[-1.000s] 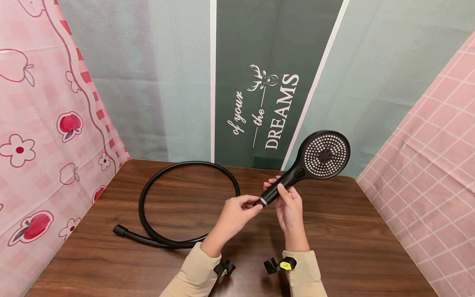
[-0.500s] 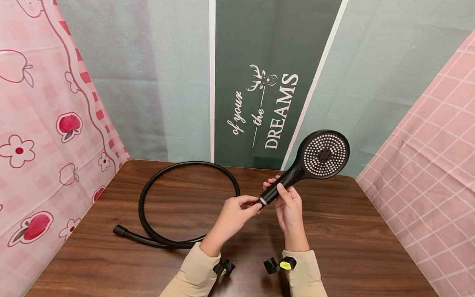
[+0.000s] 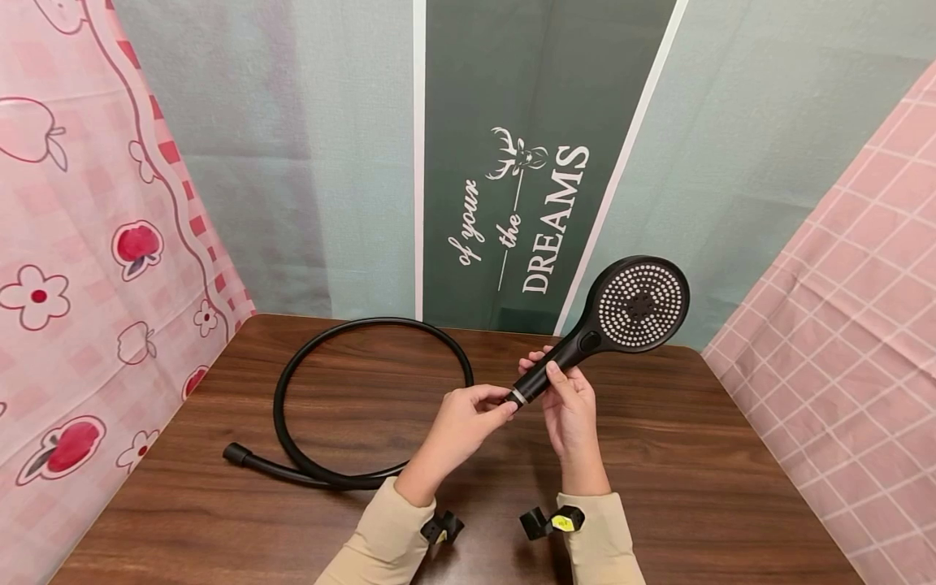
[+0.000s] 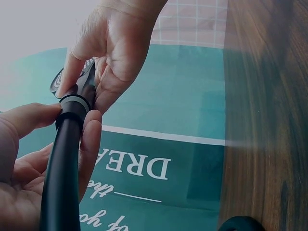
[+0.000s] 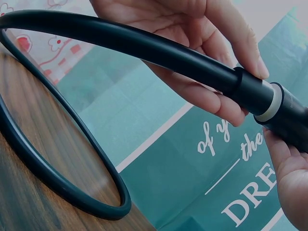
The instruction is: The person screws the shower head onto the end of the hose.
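Observation:
A black hand shower [image 3: 639, 307] is held above the table, tilted up to the right, its pale-dotted spray face toward the head camera. My right hand [image 3: 573, 410] grips its handle, thumb along the near side. At the handle's lower end my left hand [image 3: 468, 422] pinches the hose's black collar [image 5: 252, 91] between thumb and fingers. A pale ring [image 5: 270, 103] shows where collar and handle meet; the threads inside are hidden. From the collar the black hose [image 4: 60, 183] runs back under my left hand and loops on the table.
The hose's free end [image 3: 236, 453] lies on the left of the brown wooden table [image 3: 695, 455]. A green and grey-blue cloth [image 3: 366, 162] hangs behind it. Pink patterned cloths stand at the left and right sides.
My left thumb and fingertips shift very slightly at the collar. The hand shower, my right hand and the hose loop stay practically where they were.

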`<state>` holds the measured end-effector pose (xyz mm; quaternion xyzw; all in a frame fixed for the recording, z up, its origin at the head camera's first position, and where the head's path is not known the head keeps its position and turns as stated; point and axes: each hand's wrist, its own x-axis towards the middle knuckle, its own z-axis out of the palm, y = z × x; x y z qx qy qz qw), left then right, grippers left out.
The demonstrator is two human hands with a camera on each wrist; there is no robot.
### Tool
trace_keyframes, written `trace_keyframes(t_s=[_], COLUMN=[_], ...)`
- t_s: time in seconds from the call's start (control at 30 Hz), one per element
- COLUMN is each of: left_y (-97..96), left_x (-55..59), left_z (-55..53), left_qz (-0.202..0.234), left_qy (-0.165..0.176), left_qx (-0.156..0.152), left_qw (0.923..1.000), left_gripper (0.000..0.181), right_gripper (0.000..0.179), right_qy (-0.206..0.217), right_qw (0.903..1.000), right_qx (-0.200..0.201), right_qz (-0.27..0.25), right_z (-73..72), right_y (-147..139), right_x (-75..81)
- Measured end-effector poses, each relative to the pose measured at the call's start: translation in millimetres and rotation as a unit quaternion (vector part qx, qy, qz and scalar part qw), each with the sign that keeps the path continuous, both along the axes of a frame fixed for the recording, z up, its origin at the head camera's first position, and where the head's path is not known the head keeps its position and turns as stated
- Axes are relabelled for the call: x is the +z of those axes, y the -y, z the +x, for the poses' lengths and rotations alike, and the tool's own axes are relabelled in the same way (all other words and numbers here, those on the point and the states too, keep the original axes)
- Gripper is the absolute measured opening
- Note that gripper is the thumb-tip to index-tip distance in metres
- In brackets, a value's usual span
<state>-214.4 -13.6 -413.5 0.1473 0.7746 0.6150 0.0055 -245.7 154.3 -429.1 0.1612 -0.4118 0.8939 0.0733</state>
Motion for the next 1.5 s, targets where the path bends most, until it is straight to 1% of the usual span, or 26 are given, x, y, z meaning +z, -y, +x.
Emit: trace_keyframes(t_s=[0.23,0.47,0.83,1.07,1.3,1.5], left_y=[1.4,2.4,1.4,0.1,0.1,1.1], left_x=[1.8,0.4,0.1,-2.0,-0.7,0.3], left_z=[0.5,1.3,1.2,0.0,0.0,0.4], left_qz=[-0.002,0.015,0.011,0.007,0.001,0.012], left_qy=[0.008,0.027,0.014,0.006,0.006,0.014], left_qx=[-0.003,-0.016,-0.02,-0.013,-0.009,-0.016], left_qw=[1.0,0.9994,0.9996,0.9999,0.9999,0.9997], left_gripper=[0.032,0.034,0.032,0.031,0.03,0.033], right_gripper=[0.02,0.021,0.022,0.021,0.021,0.021], right_qy=[0.0,-0.005,-0.01,-0.01,-0.008,-0.002], right_qw=[1.0,1.0,0.9998,0.9999,1.0,1.0], right_qx=[0.002,0.007,0.013,0.002,0.003,0.004], right_qz=[-0.003,-0.004,-0.009,-0.001,-0.003,-0.004], right_z=[0.3,-0.5,-0.1,-0.1,-0.1,0.1], right_y=[0.4,0.4,0.8,1.1,0.7,0.8], right_x=[0.3,0.1,0.5,-0.6,-1.1,-0.3])
